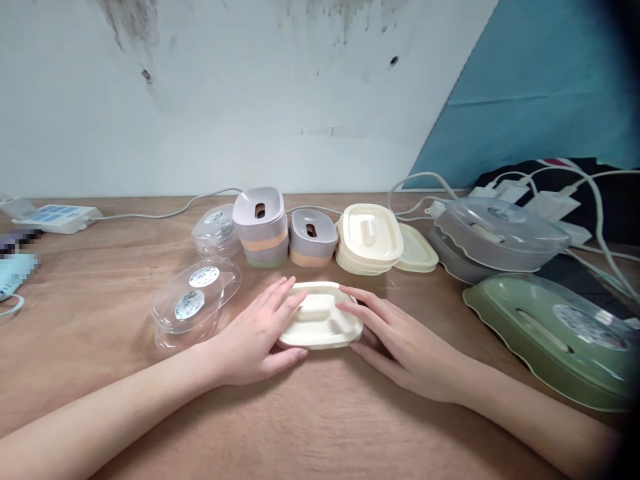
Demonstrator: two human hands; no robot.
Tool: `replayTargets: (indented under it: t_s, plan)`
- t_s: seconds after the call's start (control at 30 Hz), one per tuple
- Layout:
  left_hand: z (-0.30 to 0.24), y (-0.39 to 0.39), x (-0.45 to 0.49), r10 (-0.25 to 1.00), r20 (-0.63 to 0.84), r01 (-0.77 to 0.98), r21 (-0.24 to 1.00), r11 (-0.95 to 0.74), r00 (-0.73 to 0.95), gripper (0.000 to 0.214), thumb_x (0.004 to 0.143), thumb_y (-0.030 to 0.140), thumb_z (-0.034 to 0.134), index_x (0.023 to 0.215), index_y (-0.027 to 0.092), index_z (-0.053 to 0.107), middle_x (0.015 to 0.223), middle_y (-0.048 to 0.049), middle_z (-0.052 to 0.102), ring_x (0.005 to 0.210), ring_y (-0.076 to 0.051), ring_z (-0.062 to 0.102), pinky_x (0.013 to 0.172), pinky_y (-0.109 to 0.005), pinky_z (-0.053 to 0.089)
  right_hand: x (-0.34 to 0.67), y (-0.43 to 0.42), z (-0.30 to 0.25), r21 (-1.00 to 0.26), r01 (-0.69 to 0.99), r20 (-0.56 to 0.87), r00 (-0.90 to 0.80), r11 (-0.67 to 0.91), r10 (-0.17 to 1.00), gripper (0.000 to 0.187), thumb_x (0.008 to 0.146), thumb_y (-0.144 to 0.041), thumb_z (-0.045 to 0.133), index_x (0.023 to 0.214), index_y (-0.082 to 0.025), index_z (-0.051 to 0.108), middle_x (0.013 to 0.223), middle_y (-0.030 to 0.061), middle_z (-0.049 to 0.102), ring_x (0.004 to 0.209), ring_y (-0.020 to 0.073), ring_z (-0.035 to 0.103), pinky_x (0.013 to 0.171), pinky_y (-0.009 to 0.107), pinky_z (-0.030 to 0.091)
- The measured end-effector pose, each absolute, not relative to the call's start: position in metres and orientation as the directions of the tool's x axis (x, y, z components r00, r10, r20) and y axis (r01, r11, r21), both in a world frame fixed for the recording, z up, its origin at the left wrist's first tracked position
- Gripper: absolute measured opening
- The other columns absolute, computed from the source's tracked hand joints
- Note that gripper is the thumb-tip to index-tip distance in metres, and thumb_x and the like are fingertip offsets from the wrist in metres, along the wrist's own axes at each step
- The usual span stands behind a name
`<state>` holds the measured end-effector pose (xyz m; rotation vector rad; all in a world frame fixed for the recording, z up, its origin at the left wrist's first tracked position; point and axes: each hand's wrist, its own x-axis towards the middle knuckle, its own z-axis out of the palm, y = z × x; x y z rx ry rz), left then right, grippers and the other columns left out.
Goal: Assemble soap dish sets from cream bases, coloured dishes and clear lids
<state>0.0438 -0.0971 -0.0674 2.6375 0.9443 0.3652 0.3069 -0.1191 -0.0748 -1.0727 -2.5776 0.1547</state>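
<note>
A cream plastic lid (320, 317) with a raised bar across its middle lies on the wooden table in front of me. My left hand (260, 333) grips its left side, fingers over the top edge and thumb at the front rim. On the opposite side my right hand (390, 333) holds it the same way, with fingertips on the lid's upper face and thumb near its front corner. Just behind it stands a stack of cream lids (370, 233). Grey and orange slotted containers (260, 230) are stacked nearby, with a lower stack (313, 237) beside them.
Clear domed covers (205, 293) with round stickers sit to the left. At the right lie grey covers (500, 230) and a green cover (555, 333). A power strip (60, 219) is at the far left. White cables and plugs (555, 203) crowd the back right, before the wall.
</note>
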Motion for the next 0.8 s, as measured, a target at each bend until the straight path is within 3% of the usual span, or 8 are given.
replayTargets:
  t_s: [0.43, 0.8]
  plan:
    - [-0.068, -0.098, 0.044, 0.629, 0.133, 0.574, 0.299, -0.762, 0.766, 0.061, 0.088, 0.037, 0.053, 0.137, 0.01, 0.03, 0.148, -0.0248, 0.02, 0.138, -0.035, 0.016, 0.108, -0.054, 0.027, 0.306, -0.118, -0.074, -0.212, 0.669, 0.28, -0.657, 0.713, 0.7, 0.039, 0.09, -0.024, 0.045, 0.129, -0.018, 0.04, 0.139, 0.018, 0.04, 0.12, 0.0261, 0.049, 0.092, 0.042, 0.048]
    - [-0.068, -0.098, 0.045, 0.636, 0.116, 0.587, 0.286, -0.757, 0.763, 0.059, 0.088, 0.037, 0.052, 0.137, 0.012, 0.031, 0.149, -0.0239, 0.02, 0.138, -0.036, 0.017, 0.108, -0.055, 0.027, 0.312, -0.097, -0.074, -0.339, 0.705, 0.404, -0.489, 0.623, 0.773, 0.032, 0.094, -0.028, 0.037, 0.125, -0.023, 0.039, 0.125, 0.0139, 0.05, 0.115, 0.0237, 0.052, 0.094, 0.042, 0.047]
